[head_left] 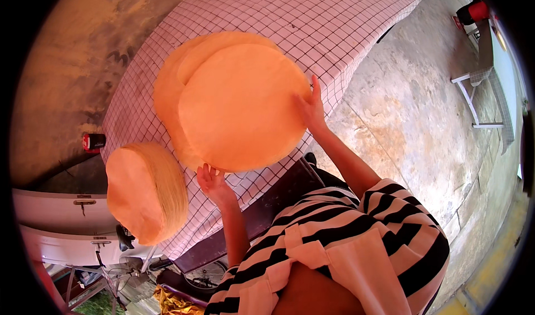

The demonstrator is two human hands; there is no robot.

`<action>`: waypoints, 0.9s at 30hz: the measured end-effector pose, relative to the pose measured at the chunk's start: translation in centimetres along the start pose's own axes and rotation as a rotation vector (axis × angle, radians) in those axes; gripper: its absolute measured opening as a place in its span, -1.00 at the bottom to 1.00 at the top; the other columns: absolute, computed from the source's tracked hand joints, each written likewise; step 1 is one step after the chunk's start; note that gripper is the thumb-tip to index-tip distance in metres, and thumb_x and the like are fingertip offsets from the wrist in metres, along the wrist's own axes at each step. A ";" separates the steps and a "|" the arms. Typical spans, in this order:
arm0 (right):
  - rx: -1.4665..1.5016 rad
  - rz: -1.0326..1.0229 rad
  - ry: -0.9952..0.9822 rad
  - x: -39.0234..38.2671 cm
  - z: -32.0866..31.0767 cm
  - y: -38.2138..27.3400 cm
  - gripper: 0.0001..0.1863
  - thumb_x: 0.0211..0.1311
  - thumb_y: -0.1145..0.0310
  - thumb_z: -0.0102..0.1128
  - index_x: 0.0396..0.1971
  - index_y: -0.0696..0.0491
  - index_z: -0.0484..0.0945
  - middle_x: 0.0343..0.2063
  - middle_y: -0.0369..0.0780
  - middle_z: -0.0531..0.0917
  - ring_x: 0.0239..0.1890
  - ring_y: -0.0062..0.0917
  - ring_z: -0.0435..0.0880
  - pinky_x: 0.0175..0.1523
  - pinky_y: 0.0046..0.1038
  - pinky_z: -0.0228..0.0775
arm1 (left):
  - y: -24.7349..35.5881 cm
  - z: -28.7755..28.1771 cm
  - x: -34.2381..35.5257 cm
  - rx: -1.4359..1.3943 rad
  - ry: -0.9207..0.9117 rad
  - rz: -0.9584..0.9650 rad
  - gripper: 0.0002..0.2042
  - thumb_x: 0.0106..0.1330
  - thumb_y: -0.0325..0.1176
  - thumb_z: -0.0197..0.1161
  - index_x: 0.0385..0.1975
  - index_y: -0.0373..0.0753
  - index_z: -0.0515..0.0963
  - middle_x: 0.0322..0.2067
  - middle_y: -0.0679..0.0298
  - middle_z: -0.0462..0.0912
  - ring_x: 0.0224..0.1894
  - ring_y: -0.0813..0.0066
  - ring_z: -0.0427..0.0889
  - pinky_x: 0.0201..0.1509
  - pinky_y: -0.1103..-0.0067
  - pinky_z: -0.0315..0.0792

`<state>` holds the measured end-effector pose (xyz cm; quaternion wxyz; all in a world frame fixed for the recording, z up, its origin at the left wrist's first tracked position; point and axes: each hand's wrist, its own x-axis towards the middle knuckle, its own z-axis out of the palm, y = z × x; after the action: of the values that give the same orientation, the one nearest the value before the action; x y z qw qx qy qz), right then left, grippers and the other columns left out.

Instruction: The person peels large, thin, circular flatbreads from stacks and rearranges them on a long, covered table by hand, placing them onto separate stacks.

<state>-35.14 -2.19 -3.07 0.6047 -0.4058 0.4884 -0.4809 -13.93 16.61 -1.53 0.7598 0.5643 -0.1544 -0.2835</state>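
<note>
Broadly, a pink-and-white tablecloth with a dark grid pattern (334, 14) covers the long table, running from the lower left to the upper right. On it, straight ahead of the person, lies a wide, flat, round orange-tan sheet (245, 103), roughly circular, so no long axis stands out. It overlaps similar thin, pale orange-tan round sheets (167, 86), which peep out along its far left side. Apart from these, to the left and nearer the person, sits a thick, wavy-edged pile of orange-tan sheets (136, 192). Both hands are at the round sheet's rim, neither clearly nearer: the right hand (313, 113) on its right side, the left hand (215, 186) at its near edge, so most of the disc lies beyond the left and leftward of the right. The right hand is spread, thumb parted from a raised finger; the left's fingers curl loosely, tips against the edge. Whether either pinches the sheet, I cannot tell.
</note>
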 end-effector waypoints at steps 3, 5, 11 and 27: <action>-0.286 -0.449 0.047 0.8 -0.3 3.3 -0.25 0.14 0.50 0.05 0.27 0.07 -0.15 0.04 -0.08 0.36 -0.02 -0.53 0.44 -0.04 -0.58 0.35 | 0.5 -0.6 2.5 0.045 -0.019 -0.219 -0.63 0.24 -0.26 0.05 -0.07 -0.37 0.26 -0.12 -0.02 0.42 -0.14 0.30 0.49 -0.16 0.40 0.45; 0.191 -0.157 -0.029 0.5 -0.2 2.3 -0.36 0.15 0.57 -0.01 0.23 0.10 -0.03 -0.01 -0.13 0.41 -0.05 -0.51 0.46 -0.04 -0.55 0.37 | 1.7 -0.9 4.3 0.148 0.007 -0.334 -0.67 0.21 -0.29 0.08 -0.12 -0.37 0.30 -0.27 0.05 0.50 -0.30 0.38 0.53 -0.28 0.47 0.45; 0.246 0.017 0.029 1.5 -0.1 0.5 -0.52 0.10 0.52 0.10 0.03 0.13 0.16 -0.18 -0.11 0.51 -0.24 -0.54 0.54 -0.17 -0.53 0.40 | 0.6 -0.2 6.0 0.488 0.045 -0.088 -0.69 0.18 -0.40 0.15 -0.13 -0.39 0.32 -0.50 0.20 0.54 -0.55 0.55 0.49 -0.52 0.63 0.33; -0.068 0.080 0.044 5.1 -6.8 1.4 -0.83 0.03 0.47 0.14 -0.40 0.17 0.37 -0.46 -0.25 0.48 -0.40 -0.59 0.47 -0.29 -0.57 0.33 | -2.6 2.1 -3.9 0.155 -0.032 -0.085 -0.64 0.18 -0.47 0.14 -0.08 -0.43 0.22 -0.21 0.10 0.54 -0.19 0.47 0.52 -0.15 0.60 0.41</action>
<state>-41.28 -7.02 -6.74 0.5984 -0.3954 0.5336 -0.4482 -18.89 16.83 -2.92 0.6985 0.6231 -0.1637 -0.3116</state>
